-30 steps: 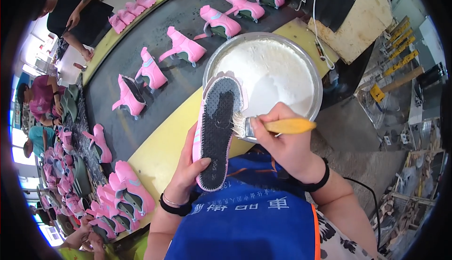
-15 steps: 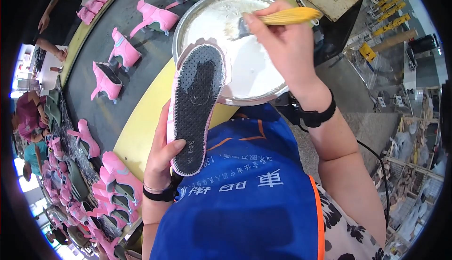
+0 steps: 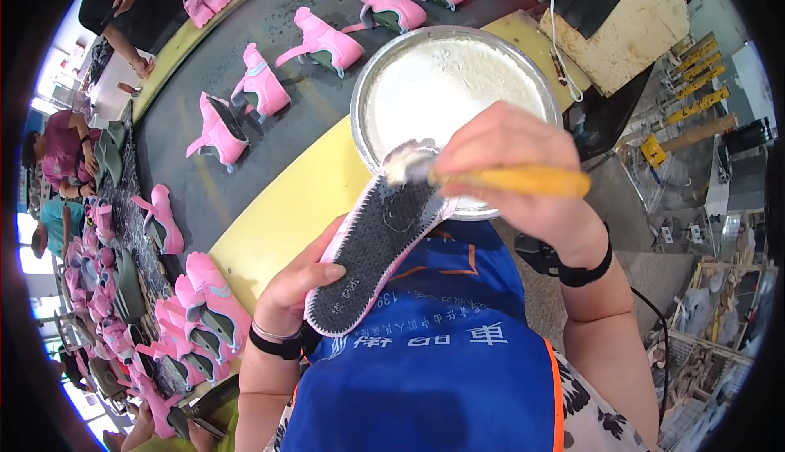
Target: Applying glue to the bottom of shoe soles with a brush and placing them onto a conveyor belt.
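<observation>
My left hand [image 3: 296,284] grips a pink shoe upper [image 3: 378,238] near its bottom end, with the thumb on the black, dotted underside. Stitching runs along the edge of that underside, and the upper is tilted to the right. My right hand [image 3: 515,161], slightly blurred, is closed around a paintbrush with a yellow handle [image 3: 531,180]. Its bristles press on the upper's far end, where a whitish smear shows. Just beyond the upper stands a round metal basin [image 3: 357,112] of thick white paste [image 3: 450,76].
Pink shoe uppers [image 3: 321,43] stand in a row on a dark conveyor belt [image 3: 204,215] with a yellow border [image 3: 270,219]. More uppers [image 3: 208,313] crowd the left. Other people [image 3: 61,153] are at the far left. A stained board [image 3: 625,26] lies behind the basin.
The brush has left the paste in the basin and come down onto the upper's far end. My left hand has tilted the upper to the right. The whole view has shifted.
</observation>
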The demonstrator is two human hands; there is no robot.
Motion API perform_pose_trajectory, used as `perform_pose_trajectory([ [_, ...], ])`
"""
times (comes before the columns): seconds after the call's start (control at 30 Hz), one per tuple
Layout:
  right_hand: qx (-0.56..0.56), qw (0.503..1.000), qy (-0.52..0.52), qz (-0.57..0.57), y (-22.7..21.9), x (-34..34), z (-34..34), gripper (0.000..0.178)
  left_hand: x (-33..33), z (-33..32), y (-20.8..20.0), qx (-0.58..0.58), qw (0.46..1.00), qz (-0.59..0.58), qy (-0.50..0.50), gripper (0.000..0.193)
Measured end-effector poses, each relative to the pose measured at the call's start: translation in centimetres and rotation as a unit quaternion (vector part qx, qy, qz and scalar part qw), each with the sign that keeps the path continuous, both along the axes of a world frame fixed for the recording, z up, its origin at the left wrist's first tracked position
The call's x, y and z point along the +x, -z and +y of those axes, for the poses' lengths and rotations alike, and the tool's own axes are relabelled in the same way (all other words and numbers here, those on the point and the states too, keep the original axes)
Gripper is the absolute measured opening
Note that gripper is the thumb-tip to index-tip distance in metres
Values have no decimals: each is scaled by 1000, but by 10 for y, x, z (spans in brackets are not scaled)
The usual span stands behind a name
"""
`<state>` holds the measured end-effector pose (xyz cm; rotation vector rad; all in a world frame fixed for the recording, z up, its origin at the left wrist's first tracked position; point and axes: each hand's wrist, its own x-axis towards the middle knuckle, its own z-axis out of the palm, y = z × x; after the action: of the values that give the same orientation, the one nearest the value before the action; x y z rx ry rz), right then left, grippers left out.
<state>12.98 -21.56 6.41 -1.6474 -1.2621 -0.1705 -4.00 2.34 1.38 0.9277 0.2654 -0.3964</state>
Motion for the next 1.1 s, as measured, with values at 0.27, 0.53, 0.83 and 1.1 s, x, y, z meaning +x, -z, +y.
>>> perform_pose_trajectory([
  [0.27, -32, 999, -13, 3, 11, 1, 6, 17, 1, -1, -7, -3, 999, -11, 40, 95],
  [0.53, 1, 987, 44, 156, 18, 16, -9, 11, -2, -8, -2, 5, 1000, 11, -21, 99],
  [0.83, -20, 984, 107, 140, 36, 30, -24, 13, 1, -8, -4, 31, 999, -22, 5, 105],
  [1.1, 116, 898, 250, 344, 23, 20, -33, 18, -6, -12, -20, -7, 995, -18, -99, 104],
])
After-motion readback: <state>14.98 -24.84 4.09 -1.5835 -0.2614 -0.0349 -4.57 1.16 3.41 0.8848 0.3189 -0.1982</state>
